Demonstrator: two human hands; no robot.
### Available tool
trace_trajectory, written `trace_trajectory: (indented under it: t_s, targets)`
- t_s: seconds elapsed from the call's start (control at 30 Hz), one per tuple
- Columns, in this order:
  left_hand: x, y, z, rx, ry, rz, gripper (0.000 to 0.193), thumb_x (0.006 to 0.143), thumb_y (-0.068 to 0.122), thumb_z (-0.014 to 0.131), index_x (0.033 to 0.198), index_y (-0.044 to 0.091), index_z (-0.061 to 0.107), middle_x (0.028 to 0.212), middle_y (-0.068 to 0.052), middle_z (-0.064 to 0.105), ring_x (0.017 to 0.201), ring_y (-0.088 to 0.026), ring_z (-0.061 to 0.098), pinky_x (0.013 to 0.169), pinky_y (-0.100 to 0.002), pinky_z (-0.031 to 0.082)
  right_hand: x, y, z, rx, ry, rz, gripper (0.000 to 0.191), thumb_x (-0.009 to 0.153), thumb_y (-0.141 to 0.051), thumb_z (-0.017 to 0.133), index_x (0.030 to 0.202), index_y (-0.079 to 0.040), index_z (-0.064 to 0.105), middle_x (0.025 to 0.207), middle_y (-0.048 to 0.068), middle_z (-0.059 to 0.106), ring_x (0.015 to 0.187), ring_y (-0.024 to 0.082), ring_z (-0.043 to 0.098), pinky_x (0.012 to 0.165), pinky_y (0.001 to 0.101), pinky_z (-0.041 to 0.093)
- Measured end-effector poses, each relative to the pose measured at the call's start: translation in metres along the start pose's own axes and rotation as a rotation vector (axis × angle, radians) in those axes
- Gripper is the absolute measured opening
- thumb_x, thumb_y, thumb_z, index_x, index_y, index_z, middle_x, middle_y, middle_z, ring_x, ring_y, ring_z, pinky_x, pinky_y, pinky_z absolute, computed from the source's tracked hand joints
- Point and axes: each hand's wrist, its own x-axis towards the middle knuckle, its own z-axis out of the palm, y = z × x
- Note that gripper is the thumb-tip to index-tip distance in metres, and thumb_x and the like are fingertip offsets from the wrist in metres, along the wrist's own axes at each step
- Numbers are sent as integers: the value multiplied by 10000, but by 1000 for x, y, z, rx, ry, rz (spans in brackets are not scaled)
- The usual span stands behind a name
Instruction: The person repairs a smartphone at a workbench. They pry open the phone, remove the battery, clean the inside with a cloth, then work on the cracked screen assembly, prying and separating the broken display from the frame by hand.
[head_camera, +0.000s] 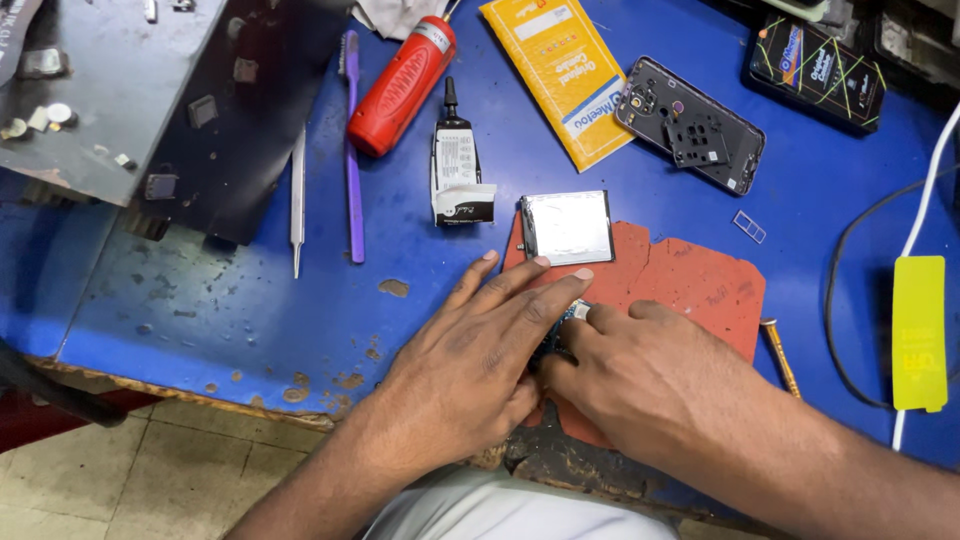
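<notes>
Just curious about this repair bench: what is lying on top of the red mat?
On the red mat lie a silvery rectangular part and both hands, left hand and right hand, pressing a small blue-edged piece, mostly covered.

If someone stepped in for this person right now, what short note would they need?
Left hand lies flat, fingers on a small circuit board on the red mat. Right hand presses the same board with its thumb.
Silver battery lies at the mat's top edge; opened phone shell farther back; glue tube, tweezers and purple tool to the left.
Done: phone is open. Left: board still out of the shell.
</notes>
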Motion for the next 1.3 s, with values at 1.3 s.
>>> trace_trajectory:
  t_s: [1.3]
  targets:
    - [10, 8, -2, 73, -36, -33, 767, 811, 192, 747, 1476, 18, 406, 1474, -142, 525, 1426, -331, 418, 1195, -539, 220, -35, 31, 23, 153, 707, -281, 231, 835, -173, 681, 1033, -73, 745, 981, 31, 640, 873, 206, 624, 679, 375, 507]
